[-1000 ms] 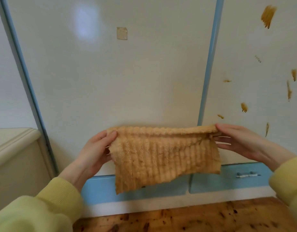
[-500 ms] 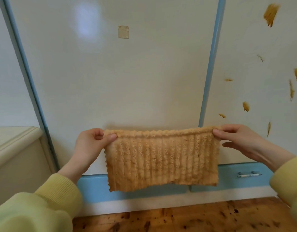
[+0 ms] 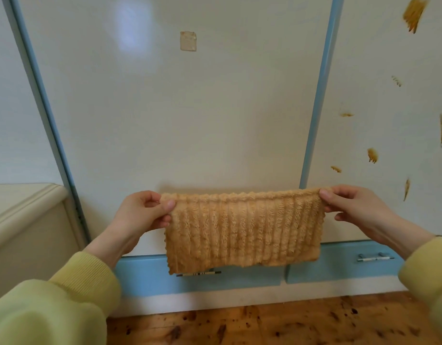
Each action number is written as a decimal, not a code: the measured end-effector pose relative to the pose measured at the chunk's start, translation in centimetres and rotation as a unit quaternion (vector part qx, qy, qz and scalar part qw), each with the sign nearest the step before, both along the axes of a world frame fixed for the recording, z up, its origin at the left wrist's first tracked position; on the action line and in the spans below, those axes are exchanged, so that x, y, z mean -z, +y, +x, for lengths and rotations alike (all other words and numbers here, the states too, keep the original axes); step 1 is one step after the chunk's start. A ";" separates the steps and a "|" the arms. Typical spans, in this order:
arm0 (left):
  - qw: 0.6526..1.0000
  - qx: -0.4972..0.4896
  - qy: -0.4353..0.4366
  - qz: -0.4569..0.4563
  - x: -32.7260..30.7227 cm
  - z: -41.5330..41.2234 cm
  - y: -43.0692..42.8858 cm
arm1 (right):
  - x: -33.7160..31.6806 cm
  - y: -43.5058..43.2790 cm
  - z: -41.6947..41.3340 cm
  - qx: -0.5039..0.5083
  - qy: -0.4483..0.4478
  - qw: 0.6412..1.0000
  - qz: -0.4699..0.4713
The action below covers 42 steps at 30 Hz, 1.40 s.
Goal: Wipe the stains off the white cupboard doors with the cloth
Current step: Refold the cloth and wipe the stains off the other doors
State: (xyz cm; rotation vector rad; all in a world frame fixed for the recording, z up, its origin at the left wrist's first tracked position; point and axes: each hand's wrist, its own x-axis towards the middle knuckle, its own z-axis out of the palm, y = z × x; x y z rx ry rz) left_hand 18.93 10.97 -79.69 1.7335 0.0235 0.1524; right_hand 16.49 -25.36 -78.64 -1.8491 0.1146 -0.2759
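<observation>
A ribbed tan cloth [image 3: 242, 230] hangs stretched flat in front of the white cupboard doors. My left hand [image 3: 142, 212] pinches its upper left corner and my right hand [image 3: 352, 207] pinches its upper right corner. The middle door [image 3: 180, 108] carries a pale square patch [image 3: 188, 41]. The right door [image 3: 379, 70] bears several brown smears, among them a large one at the top [image 3: 414, 12] and smaller ones lower down [image 3: 372, 155]. The cloth does not touch any stain.
Blue strips [image 3: 319, 95] frame the doors, with blue drawer fronts [image 3: 215, 275] and small handles [image 3: 374, 257] below. A cream ledge [image 3: 25, 207] juts out at the left. Speckled wooden floor [image 3: 264, 324] lies underneath.
Both hands have pulled the cloth taut and level; its drooping lower left corner now hangs straight. My left hand's fingers curled tighter on the corner.
</observation>
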 end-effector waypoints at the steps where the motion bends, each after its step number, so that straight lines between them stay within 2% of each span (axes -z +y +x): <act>1: 1.000 0.014 0.007 -0.017 0.0 -0.1 0.0 | 0.0 -0.1 -0.1 0.002 0.002 1.000 -0.003; 6: 0.999 -0.021 -0.031 -0.001 0.5 -0.2 -0.2 | 0.2 -0.3 -0.4 -0.006 0.019 1.000 -0.011; 11: 0.995 -0.046 -0.048 -0.076 0.9 0.4 -0.4 | -0.1 0.4 -0.7 -0.001 0.027 1.000 -0.004; 14: 0.992 -0.100 -0.035 -0.072 2.1 1.0 -0.3 | -0.4 1.4 -1.3 -0.025 0.051 0.998 0.033; 16: 0.991 -0.131 -0.015 0.006 2.9 1.4 -0.3 | -0.7 2.7 -1.7 -0.045 0.057 0.995 0.064; 18: 0.975 -0.120 0.008 0.188 2.8 0.9 -1.0 | -1.1 4.5 -2.2 -0.069 0.067 0.990 0.100; 20: 0.905 -0.085 -0.011 0.416 2.2 0.2 -2.6 | -1.4 6.5 -2.6 -0.099 0.085 0.982 0.134; 21: 0.864 -0.071 -0.032 0.498 1.6 -0.4 -3.6 | -1.4 7.6 -2.8 -0.117 0.092 0.977 0.155; 23: 0.803 -0.081 -0.089 0.583 0.2 -1.8 -5.7 | -1.4 9.4 -2.9 -0.143 0.100 0.964 0.198; 24: 0.797 -0.094 -0.128 0.583 -0.5 -2.5 -6.5 | -1.3 10.2 -2.9 -0.151 0.100 0.959 0.220; 25: 0.809 -0.096 -0.168 0.555 -1.1 -3.1 -7.2 | -1.3 10.9 -3.0 -0.157 0.101 0.953 0.239; 27: 0.888 -0.034 -0.213 0.407 -2.1 -4.0 -8.2 | -1.3 12.1 -3.0 -0.168 0.104 0.945 0.262; 28: 0.923 0.015 -0.197 0.331 -2.7 -4.4 -8.5 | -1.3 12.6 -3.0 -0.177 0.106 0.941 0.266; 29: 0.935 0.058 -0.176 0.303 -3.0 -4.9 -8.8 | -1.4 13.0 -3.0 -0.189 0.108 0.938 0.271; 33: 0.918 0.109 -0.174 0.340 -2.3 -4.9 -8.6 | -2.1 13.0 -3.2 -0.233 0.125 0.929 0.258; 37: 0.925 0.134 -0.201 0.292 -2.0 -4.2 -8.2 | -2.8 12.3 -3.8 -0.244 0.091 0.962 0.086; 40: 0.923 0.149 -0.203 0.291 -2.0 -3.9 -7.8 | -3.4 11.9 -4.1 -0.174 -0.028 0.982 -0.072; 42: 0.930 0.171 -0.186 0.269 -1.9 -4.1 -7.8 | -3.4 11.4 -3.7 -0.122 -0.114 0.983 -0.080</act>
